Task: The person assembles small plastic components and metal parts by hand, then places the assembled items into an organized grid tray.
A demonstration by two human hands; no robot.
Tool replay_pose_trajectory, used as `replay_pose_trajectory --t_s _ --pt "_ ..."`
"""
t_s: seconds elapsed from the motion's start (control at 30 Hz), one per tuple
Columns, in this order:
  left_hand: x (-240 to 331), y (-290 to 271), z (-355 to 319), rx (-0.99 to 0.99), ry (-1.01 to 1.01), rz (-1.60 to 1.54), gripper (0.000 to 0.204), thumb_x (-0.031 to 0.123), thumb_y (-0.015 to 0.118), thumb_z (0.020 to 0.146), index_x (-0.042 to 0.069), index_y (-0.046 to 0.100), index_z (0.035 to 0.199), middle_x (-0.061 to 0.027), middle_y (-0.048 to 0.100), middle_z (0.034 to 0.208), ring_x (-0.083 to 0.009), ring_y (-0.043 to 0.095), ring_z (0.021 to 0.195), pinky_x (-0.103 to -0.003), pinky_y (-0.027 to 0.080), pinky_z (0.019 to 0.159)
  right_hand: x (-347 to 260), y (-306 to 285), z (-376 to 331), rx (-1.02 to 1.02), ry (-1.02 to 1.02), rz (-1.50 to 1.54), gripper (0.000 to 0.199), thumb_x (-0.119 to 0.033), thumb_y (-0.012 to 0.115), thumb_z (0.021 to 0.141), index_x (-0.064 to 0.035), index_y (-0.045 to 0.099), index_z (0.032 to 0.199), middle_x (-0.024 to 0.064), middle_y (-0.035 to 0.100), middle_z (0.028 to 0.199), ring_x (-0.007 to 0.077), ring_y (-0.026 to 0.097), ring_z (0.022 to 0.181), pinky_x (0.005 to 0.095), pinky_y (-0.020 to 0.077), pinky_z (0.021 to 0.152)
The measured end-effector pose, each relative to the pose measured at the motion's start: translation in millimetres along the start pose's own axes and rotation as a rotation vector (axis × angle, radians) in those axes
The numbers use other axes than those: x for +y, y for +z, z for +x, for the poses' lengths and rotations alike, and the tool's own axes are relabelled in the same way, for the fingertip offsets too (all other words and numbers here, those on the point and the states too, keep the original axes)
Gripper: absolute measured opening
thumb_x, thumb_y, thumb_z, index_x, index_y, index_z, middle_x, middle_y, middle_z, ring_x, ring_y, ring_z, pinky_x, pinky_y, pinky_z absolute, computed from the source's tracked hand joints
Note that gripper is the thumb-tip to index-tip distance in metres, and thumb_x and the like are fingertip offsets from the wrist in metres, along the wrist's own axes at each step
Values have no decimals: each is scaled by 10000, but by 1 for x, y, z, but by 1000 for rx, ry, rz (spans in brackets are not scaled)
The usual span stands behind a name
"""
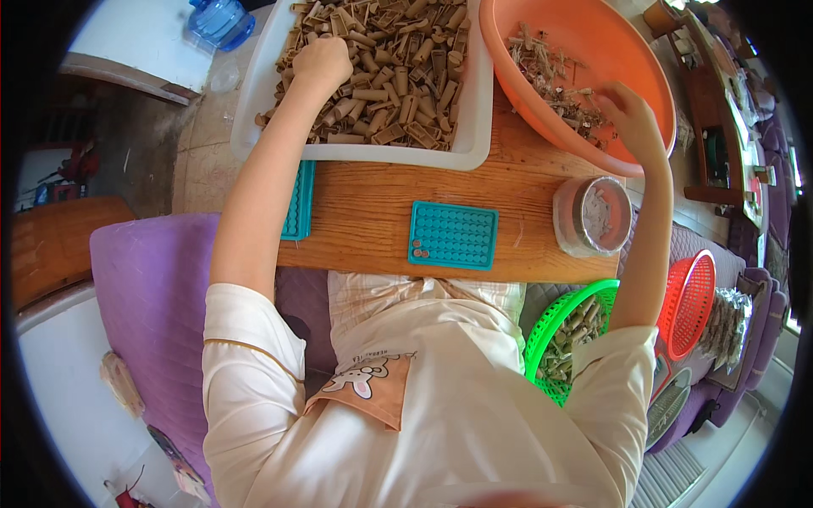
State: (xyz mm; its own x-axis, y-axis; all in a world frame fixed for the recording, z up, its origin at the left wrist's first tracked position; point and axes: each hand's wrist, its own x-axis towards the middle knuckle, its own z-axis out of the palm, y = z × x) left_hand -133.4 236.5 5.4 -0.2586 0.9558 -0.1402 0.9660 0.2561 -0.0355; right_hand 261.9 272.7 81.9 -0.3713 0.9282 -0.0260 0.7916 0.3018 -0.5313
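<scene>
My left hand [323,61] is closed, its fingers curled down at the tan plastic parts [394,93] heaped in a white bin [478,127]; whatever it grips is hidden. Over the orange basin [610,34], my right hand [631,114] has its fingers bent and apart, reaching beside small metal pieces [576,106]. I see nothing held in it. Between my arms a teal tray [453,235] with rows of small pockets lies on the wooden table [364,203]. A few small round pieces [419,250] sit in its lower left corner.
Another teal tray [298,203] lies partly behind my left forearm. A round clear tub [593,216] stands near the table's right edge. Lower right are a green basket [559,326] of tan parts and a red basket [690,296]. A blue water jug [220,24] is far left.
</scene>
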Motion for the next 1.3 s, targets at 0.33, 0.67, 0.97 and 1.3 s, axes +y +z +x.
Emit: replay_pose_trajectory --t_s 0.33,0.67,0.97,1.3 --pt "2 -44 -75 -113 52 -1134 321 106 438 767 26 400 1076 -104 560 795 -180 584 738 -305 463 614 49 46 95 -415 -114 -315 217 -84 511 715 -9 551 915 98 563 743 162 539 700 284 438 625" --pt "18 -43 -139 -265 190 -1448 225 128 384 865 45 417 1072 1 417 697 -51 386 584 -180 355 551 37 -2 90 -2 -160 910 195 -190 419 866 -49 504 970 51 549 964 117 501 905 254 386 776" --pt "46 -44 -155 -415 275 -1636 281 170 368 881 60 403 1137 -39 524 863 -47 408 611 -182 374 571 55 -41 59 164 -109 -24 243 -175 501 813 -7 563 978 33 594 905 95 514 885 227 365 803" --pt "34 -37 -177 -423 203 -1709 272 150 368 874 44 433 1116 -51 510 1000 -50 460 712 -202 406 689 75 -46 25 625 -3 238 207 -188 512 806 -34 582 925 59 605 850 116 552 820 234 413 739"
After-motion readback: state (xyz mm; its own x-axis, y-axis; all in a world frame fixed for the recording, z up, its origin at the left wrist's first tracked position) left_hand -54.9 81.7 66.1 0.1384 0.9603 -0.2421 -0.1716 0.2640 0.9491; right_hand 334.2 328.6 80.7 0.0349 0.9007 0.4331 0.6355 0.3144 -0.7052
